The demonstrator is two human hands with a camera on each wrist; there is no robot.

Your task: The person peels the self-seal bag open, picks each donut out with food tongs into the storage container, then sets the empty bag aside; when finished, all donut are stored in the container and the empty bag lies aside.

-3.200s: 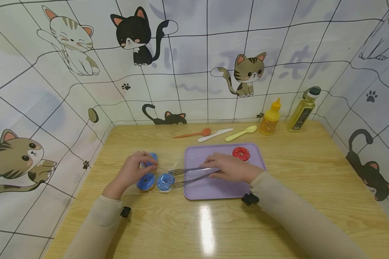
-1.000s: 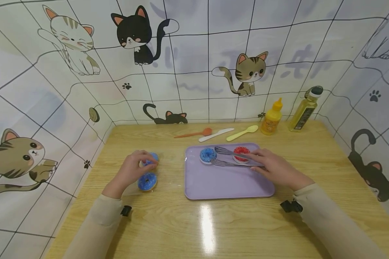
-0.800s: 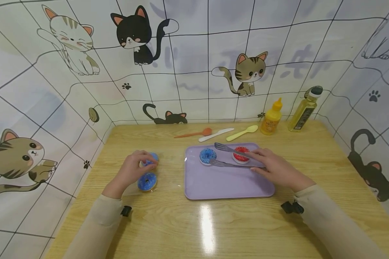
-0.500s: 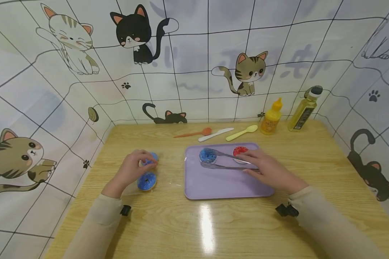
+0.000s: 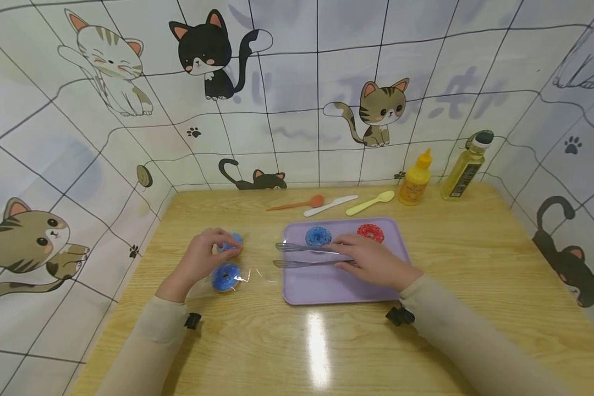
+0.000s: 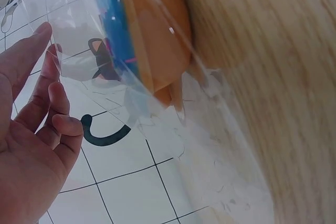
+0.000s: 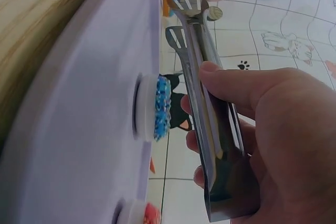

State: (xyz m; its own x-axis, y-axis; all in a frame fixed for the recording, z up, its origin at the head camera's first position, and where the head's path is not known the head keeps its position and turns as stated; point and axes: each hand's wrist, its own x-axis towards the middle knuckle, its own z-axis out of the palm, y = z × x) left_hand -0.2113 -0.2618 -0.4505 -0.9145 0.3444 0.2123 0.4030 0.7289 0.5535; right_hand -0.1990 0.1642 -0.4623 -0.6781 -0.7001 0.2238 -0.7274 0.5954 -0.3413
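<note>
My left hand (image 5: 203,256) pinches the edge of a clear plastic bag (image 6: 226,166) at the left of the table. Two blue doughnuts lie there; the nearer one (image 5: 225,276) shows whole, the farther one (image 5: 236,240) is partly behind my fingers. My right hand (image 5: 376,263) grips metal tongs (image 7: 218,145), their slotted tips apart with nothing between them, over the left rim of the purple tray (image 5: 322,289). On the tray sit a blue-sprinkled doughnut (image 5: 318,236) and a red one (image 5: 370,232), side by side along the back.
Behind the tray lie an orange spoon (image 5: 315,201), a white knife (image 5: 330,205) and a yellow spoon (image 5: 371,203). A yellow squeeze bottle (image 5: 415,181) and an oil bottle (image 5: 465,168) stand at the back right, near the cat-patterned wall (image 5: 287,88).
One blue doughnut has gone from beside the bag onto the tray, left of the red one. My right hand and the open tongs have since come back leftward. My left hand has stayed put.
</note>
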